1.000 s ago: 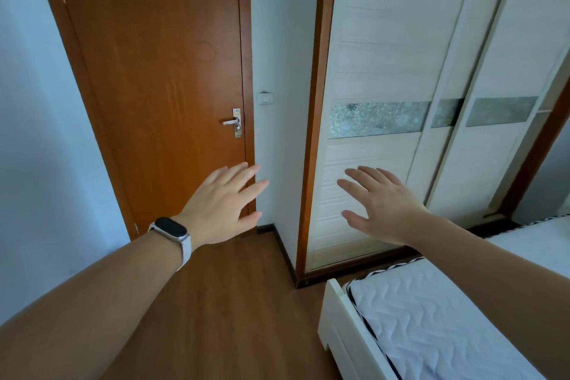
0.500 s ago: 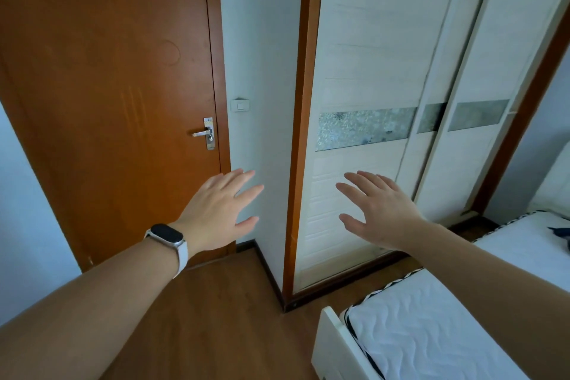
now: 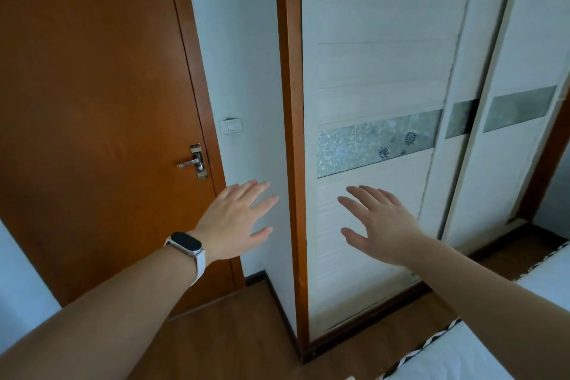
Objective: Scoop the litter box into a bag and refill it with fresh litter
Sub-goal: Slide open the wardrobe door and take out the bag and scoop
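I hold my left hand [image 3: 236,222] and right hand [image 3: 377,225] up, fingers wide, empty. No litter box here; I think I must go through the door [image 3: 92,102].

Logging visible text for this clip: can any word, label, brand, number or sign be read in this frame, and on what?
No readable text anywhere in this view.
On the wrist band: dark screen, nothing shown.
On the light switch: blank, no marking visible.
On the door lock plate: no legible brand.
On the wardrobe glass strip: flower pattern only, no letters.
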